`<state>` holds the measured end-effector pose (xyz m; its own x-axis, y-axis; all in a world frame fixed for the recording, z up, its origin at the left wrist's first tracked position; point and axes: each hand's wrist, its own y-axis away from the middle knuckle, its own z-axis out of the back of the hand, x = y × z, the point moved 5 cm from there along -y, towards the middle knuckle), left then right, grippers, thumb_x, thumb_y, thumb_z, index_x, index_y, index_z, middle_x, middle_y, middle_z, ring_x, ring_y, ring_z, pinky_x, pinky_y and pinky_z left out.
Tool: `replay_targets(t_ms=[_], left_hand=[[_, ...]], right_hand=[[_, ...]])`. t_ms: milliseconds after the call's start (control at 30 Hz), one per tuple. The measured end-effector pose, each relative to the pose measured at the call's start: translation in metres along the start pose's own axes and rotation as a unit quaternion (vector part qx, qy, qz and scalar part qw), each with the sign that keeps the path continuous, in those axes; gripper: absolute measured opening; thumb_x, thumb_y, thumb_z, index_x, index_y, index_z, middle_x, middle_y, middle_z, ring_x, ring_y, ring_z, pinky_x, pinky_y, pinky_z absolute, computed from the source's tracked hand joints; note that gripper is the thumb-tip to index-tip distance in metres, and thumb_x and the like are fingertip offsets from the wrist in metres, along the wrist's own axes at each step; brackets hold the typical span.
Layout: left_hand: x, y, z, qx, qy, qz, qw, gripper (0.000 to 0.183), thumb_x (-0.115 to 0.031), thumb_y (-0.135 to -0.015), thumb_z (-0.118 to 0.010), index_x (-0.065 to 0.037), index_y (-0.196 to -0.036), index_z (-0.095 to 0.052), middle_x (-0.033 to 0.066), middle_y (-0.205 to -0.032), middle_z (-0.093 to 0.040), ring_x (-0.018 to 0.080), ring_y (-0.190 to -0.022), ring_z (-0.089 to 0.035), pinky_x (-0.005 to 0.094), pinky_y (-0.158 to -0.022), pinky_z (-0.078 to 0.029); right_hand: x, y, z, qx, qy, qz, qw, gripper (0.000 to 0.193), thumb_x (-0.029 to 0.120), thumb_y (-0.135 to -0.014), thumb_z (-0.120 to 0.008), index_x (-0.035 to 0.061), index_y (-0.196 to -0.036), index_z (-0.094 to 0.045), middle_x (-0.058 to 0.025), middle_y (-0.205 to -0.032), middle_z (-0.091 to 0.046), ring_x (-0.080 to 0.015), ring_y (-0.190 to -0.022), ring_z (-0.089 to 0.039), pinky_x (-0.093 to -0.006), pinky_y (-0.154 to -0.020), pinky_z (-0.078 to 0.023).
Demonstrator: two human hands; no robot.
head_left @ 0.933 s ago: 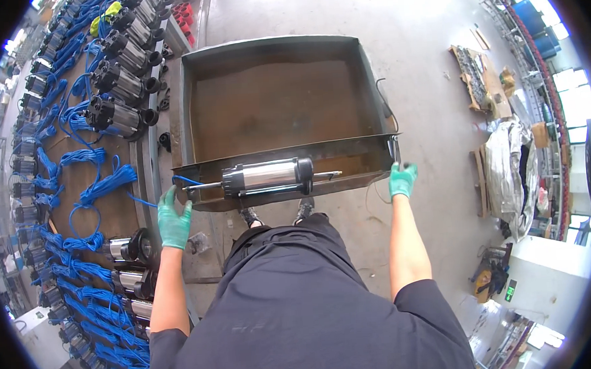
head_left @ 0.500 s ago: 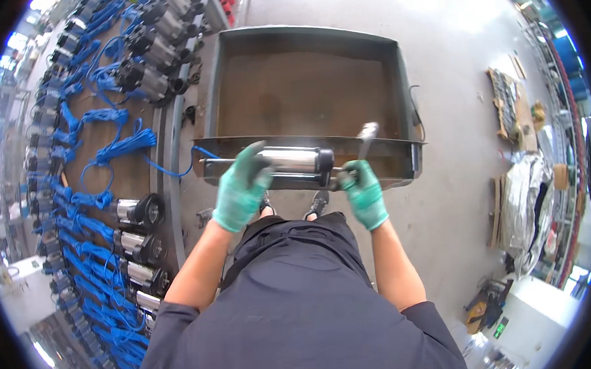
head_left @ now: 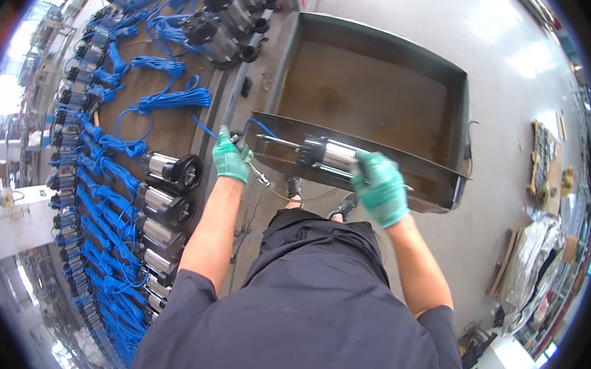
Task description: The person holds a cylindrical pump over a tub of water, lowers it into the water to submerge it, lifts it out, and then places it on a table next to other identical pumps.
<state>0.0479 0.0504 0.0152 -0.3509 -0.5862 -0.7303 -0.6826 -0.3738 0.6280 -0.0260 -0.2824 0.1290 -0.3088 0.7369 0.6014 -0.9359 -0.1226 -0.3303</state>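
Observation:
A silver cylindrical pump motor (head_left: 337, 157) with a black cap lies across the front strip of an open metal tank (head_left: 367, 144), and a thin rod (head_left: 278, 141) sticks out from its left end. My right hand (head_left: 383, 190), in a green glove, is closed around the motor's right end, which it hides. A short bright metal tip shows beside that hand; its kind is unclear. My left hand (head_left: 230, 158), also gloved in green, grips a small dark tool with a metal fitting (head_left: 260, 175) and a thin hose (head_left: 300, 200). The tool's body is mostly covered by the fingers.
Brownish liquid seems to fill the tank's large compartment. At left, several similar motors (head_left: 165, 201) and bundled blue cables (head_left: 174, 98) cover a brown surface with a metal edge. Plastic-wrapped material (head_left: 530, 266) and a pallet (head_left: 545, 165) stand on the floor at right.
My left hand left the motor and now holds the hosed tool. My right hand moved onto the motor's right end; the silver-tipped tool it held upright no longer shows that way. The view has turned.

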Motion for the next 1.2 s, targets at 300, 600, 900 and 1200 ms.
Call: replay_targets(t_ms=[300, 600, 900, 1200], left_hand=[[0.017, -0.060, 0.004, 0.112, -0.270, 0.057, 0.955, 0.044, -0.050, -0.104, -0.057, -0.013, -0.082, -0.065, -0.0014, -0.062, -0.059, 0.0096, -0.046, -0.052, 0.0264, -0.040, -0.031], [0.016, -0.061, -0.010, 0.164, -0.282, 0.108, 0.939, 0.037, -0.044, -0.104, -0.060, -0.014, -0.084, -0.065, -0.0039, -0.064, -0.058, 0.0076, -0.048, -0.053, 0.0242, -0.040, -0.034], [0.022, -0.064, -0.014, 0.172, -0.345, 0.104, 0.917, 0.039, -0.045, -0.104, -0.058, -0.013, -0.083, -0.063, -0.0020, -0.059, -0.056, 0.0092, -0.044, -0.048, 0.0250, -0.040, -0.033], [0.023, -0.062, -0.020, 0.187, -0.376, 0.086, 0.903, 0.039, -0.043, -0.107, -0.053, -0.013, -0.082, -0.060, -0.0025, -0.055, -0.049, 0.0098, -0.041, -0.040, 0.0274, -0.038, -0.030]], right_hand=[[-0.064, -0.017, -0.010, 0.154, 0.070, -0.112, 0.979, 0.015, 0.022, -0.090, -0.070, 0.0071, -0.093, -0.070, -0.0165, -0.089, -0.070, -0.0364, -0.082, -0.069, -0.0454, -0.075, -0.055], [-0.062, -0.023, -0.012, 0.114, 0.052, -0.112, 0.986, 0.010, 0.016, -0.090, -0.069, 0.0056, -0.089, -0.070, -0.0168, -0.085, -0.070, -0.0374, -0.077, -0.068, -0.0439, -0.071, -0.054], [-0.062, -0.025, -0.012, 0.117, 0.036, -0.116, 0.986, 0.008, 0.010, -0.088, -0.069, 0.0029, -0.090, -0.069, -0.0190, -0.086, -0.069, -0.0391, -0.078, -0.067, -0.0423, -0.072, -0.054], [-0.062, -0.025, -0.015, 0.083, 0.056, -0.101, 0.990, 0.009, 0.014, -0.084, -0.072, 0.0054, -0.084, -0.069, -0.0148, -0.076, -0.066, -0.0325, -0.068, -0.066, -0.0404, -0.065, -0.054]])
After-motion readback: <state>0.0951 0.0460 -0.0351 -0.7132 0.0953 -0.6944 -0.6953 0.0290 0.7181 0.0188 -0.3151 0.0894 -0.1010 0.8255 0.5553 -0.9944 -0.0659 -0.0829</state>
